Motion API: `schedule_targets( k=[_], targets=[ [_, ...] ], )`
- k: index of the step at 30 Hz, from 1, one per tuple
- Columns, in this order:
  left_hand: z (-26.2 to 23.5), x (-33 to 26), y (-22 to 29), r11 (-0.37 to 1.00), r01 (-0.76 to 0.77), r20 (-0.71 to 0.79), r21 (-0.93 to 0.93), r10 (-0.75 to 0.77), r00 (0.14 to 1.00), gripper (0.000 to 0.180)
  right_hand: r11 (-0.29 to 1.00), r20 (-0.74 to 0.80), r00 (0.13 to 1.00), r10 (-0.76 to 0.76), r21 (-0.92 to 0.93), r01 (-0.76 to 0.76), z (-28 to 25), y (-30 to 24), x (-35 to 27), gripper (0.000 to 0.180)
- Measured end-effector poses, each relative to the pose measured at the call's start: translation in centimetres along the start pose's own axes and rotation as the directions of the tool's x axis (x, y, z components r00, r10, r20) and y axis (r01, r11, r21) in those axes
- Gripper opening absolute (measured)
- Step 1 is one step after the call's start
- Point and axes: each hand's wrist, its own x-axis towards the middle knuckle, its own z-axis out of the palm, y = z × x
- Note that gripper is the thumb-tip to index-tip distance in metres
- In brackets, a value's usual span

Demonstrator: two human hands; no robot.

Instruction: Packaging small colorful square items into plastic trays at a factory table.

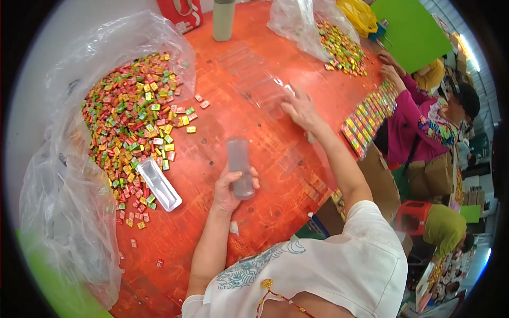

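Observation:
My left hand [228, 192] is wrapped round a long, clear plastic tray [238, 151], held upright over the red table. Past it, my right hand [303, 110] reaches to the far side with its fingers apart. Its fingertips are at the edge of a row of clear plastic trays [253, 79] lying on the table; whether they touch one, I cannot tell. To the left, a big heap of small wrapped candies [132, 116] in red, yellow, green and orange spills from a clear plastic bag [58, 196]. A white tray [160, 184] lies against the heap's near edge.
A pale green bottle [224, 21] and a red bag [181, 11] stand at the back. Far right, a co-worker in magenta [405, 127] sits by rows of packed candies [369, 119] and another candy heap [343, 50]. A cardboard box [377, 177] adjoins the table's right edge.

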Motion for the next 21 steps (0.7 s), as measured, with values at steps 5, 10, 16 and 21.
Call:
schedule_targets(
  k=[5, 10, 16, 21],
  targets=[
    [-0.4, 0.0, 0.4, 1.000, -0.009, -0.008, 0.016, 0.009, 1.000, 0.046, 0.993, -0.152, 0.988, -0.013, 0.114, 0.031, -3.3, -2.9, -6.4, 0.061],
    [-0.3, 0.3, 0.0, 1.000, 0.022, 0.001, -0.007, -0.022, 1.000, 0.046, 0.988, 0.045, 0.999, 0.024, -0.154, -0.017, -1.9, -7.1, -14.3, 0.061],
    [-0.2, -0.3, -0.1, 1.000, 0.014, 0.006, 0.006, -0.014, 1.000, 0.046, 0.982, -0.024, 0.997, 0.075, -0.175, -0.078, -0.1, -5.2, -12.7, 0.060],
    [-0.2, -0.4, -0.3, 0.999, -0.009, -0.009, 0.038, 0.010, 1.000, 0.044, 0.982, -0.088, 0.995, 0.038, -0.180, -0.053, 1.8, -2.3, -9.3, 0.060]
  ],
)
